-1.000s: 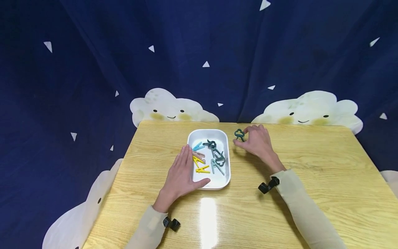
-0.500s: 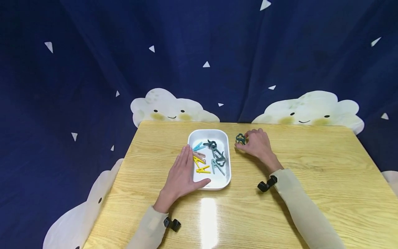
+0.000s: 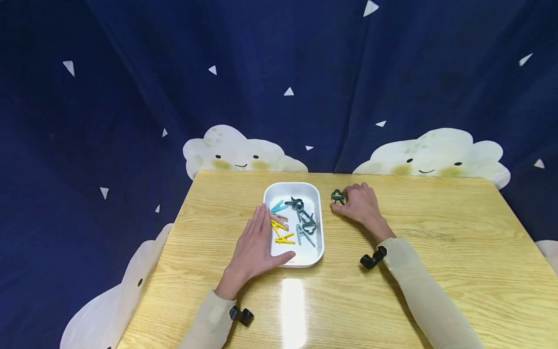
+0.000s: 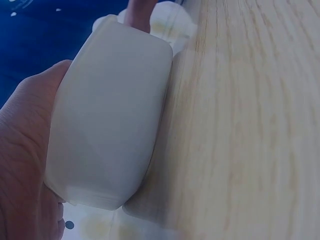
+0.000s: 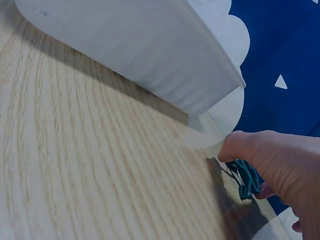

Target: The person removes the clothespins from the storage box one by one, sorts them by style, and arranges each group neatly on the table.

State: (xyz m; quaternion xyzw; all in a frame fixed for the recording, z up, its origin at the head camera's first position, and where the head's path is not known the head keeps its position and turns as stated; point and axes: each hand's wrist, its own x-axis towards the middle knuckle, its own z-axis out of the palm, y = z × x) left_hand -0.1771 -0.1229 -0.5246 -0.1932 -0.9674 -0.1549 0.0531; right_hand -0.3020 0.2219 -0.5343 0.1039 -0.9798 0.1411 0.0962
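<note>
My right hand [image 3: 361,203] pinches a dark green clothespin [image 3: 337,196] with a cloud-shaped outline, low over the table to the right of the white tray [image 3: 315,194]. In the right wrist view the green clothespin [image 5: 244,176] sits between thumb and fingers, close above its shadow. My left hand [image 3: 253,242] rests on the tray's left rim, fingers straight and together, the thumb spread across the near rim. Inside the tray lie a blue clothespin [image 3: 278,206], a pink one, two yellow clothespins [image 3: 285,238], a pale green clothespin [image 3: 304,234] and several dark green ones [image 3: 309,223].
The wooden table [image 3: 418,232] spreads around the tray, widest on the right. Its far edge meets a dark blue curtain [image 3: 261,58] printed with white triangles and smiling clouds. A small black camera [image 3: 372,258] is strapped to each wrist.
My right hand has come slightly nearer and lower with the dark green clothespin. The left hand and the tray have stayed in place.
</note>
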